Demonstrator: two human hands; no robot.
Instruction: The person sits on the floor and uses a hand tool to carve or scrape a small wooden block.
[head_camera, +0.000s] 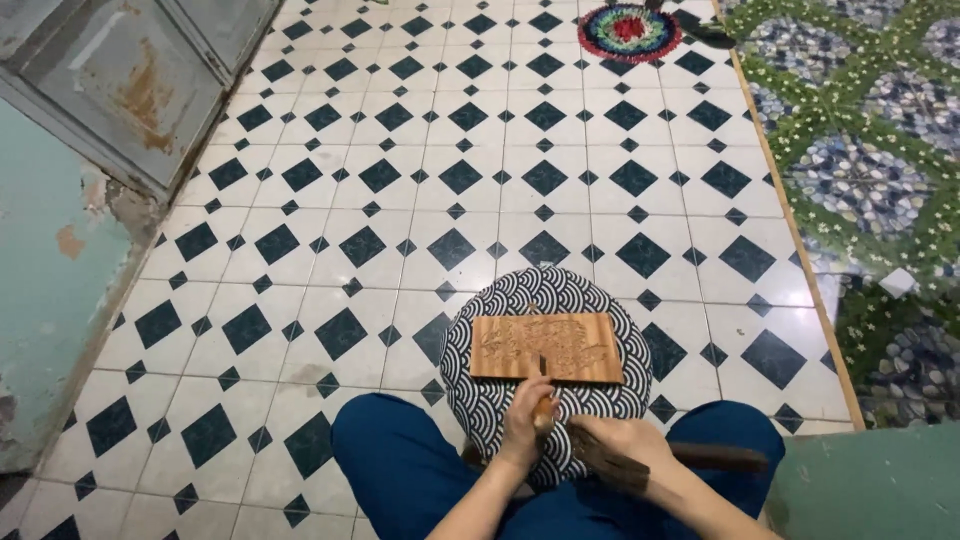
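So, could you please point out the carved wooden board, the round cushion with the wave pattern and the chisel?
carved wooden board (546, 347): head view, middle of its carved face.
round cushion with the wave pattern (545, 292): head view, far rim.
chisel (543, 400): head view, handle above the left hand.

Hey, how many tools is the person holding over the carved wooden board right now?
2: a chisel upright in the left hand, tip on the carved wooden board, and a dark wooden mallet in the right hand.

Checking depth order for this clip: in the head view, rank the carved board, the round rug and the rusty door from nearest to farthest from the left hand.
From the left hand:
1. Carved board, just ahead on the patterned cushion.
2. Rusty door, far off to the left.
3. Round rug, at the floor's far end, slightly right.
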